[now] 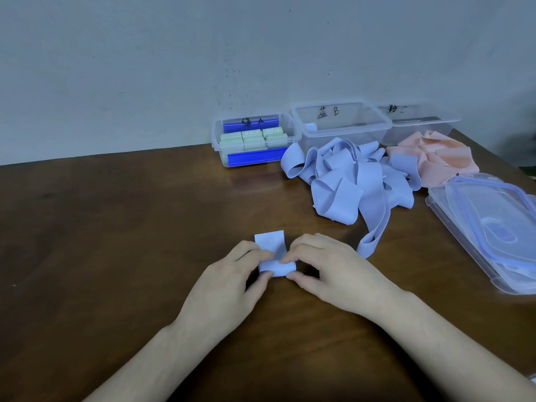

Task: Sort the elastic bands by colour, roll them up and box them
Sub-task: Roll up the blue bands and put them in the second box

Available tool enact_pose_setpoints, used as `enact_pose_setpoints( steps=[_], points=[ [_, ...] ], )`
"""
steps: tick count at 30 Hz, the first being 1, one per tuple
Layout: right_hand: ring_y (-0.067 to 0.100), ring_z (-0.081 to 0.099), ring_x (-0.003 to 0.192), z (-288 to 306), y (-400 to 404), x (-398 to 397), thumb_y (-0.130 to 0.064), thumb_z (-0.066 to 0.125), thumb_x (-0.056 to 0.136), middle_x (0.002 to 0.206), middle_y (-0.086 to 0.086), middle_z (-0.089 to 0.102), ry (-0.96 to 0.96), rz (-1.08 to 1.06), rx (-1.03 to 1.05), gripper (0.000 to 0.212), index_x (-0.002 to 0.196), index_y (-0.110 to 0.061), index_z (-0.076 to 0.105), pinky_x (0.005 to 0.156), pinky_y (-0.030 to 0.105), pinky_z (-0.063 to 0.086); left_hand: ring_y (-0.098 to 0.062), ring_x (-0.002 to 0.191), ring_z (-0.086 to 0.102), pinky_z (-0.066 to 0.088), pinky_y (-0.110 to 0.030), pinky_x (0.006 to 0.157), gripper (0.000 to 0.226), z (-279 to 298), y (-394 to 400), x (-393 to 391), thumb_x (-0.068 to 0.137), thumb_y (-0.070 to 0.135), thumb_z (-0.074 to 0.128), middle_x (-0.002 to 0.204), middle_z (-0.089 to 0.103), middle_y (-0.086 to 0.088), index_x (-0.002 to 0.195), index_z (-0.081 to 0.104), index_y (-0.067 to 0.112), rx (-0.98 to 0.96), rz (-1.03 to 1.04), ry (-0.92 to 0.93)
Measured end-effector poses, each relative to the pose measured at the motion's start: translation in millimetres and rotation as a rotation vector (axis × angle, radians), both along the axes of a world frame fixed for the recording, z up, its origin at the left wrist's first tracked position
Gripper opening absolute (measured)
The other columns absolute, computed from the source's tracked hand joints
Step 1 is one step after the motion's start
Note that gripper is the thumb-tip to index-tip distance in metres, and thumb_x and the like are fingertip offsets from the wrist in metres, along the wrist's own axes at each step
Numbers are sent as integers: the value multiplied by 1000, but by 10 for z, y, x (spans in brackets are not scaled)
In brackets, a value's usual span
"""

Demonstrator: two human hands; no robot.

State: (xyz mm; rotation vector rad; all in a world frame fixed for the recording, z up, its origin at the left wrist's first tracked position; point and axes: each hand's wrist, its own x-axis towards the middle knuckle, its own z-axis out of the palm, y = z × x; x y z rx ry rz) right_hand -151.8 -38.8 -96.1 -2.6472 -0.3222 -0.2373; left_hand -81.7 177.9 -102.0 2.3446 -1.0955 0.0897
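A pale blue elastic band [277, 268] lies partly rolled on the brown table [116, 227], its free end pointing away from me. My left hand [232, 282] pinches the roll's left side between thumb and fingers. My right hand [327, 268] pinches its right side the same way. A loose pile of blue bands [342, 178] lies behind to the right, and a pink pile [432, 158] sits beyond it. At the wall stand three clear boxes: one [220, 146] holding green rolls [255, 137], a middle one [342, 132] and a right one [420, 132].
Stacked clear lids with blue seals [487, 224] lie at the table's right edge. A grey wall [203, 53] closes off the back of the table. One blue band trails from the pile toward my right hand.
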Motion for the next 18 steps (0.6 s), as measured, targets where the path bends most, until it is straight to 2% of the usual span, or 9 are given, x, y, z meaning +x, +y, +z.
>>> enact_pose_setpoints(
  steps=[3, 7, 12, 15, 18],
  points=[
    [10, 57, 97, 12, -8, 31, -32, 63, 94, 112, -18, 60, 20, 4, 9, 22, 116, -28, 67, 86, 33, 51, 0, 58, 39, 33, -2, 59, 25, 2, -14, -9, 86, 29, 73, 107, 56, 17, 109, 66, 27, 30, -20, -51],
    [8, 55, 98, 19, 2, 63, -34, 61, 95, 113, -19, 59, 38, -21, 18, 26, 119, -28, 66, 88, 32, 50, 2, 56, 36, 27, 1, 53, 26, -7, -35, 43, 81, 25, 78, 104, 60, 17, 105, 67, 27, 44, -9, -83],
    [6, 51, 98, -8, 12, 89, -32, 68, 91, 115, -18, 54, 18, -24, 25, 30, 121, -29, 63, 85, 28, 49, 4, 60, 48, 37, -10, 53, 20, -17, -59, 109, 93, 32, 64, 108, 54, 22, 113, 63, 31, 26, 14, 4],
    [7, 52, 96, -29, 1, 121, -26, 67, 92, 113, -15, 57, 15, -33, 38, 27, 119, -27, 64, 84, 30, 49, -3, 60, 49, 37, -9, 53, 21, -16, -74, 110, 94, 32, 61, 110, 51, 21, 115, 62, 30, 9, 12, -22],
    [6, 53, 101, -27, -15, 165, -29, 63, 95, 115, -16, 58, 29, -32, 40, 27, 122, -27, 64, 88, 29, 49, -6, 56, 46, 34, -9, 52, 21, 8, -81, 98, 91, 30, 61, 108, 52, 15, 112, 62, 27, 9, -1, -89]
  ],
)
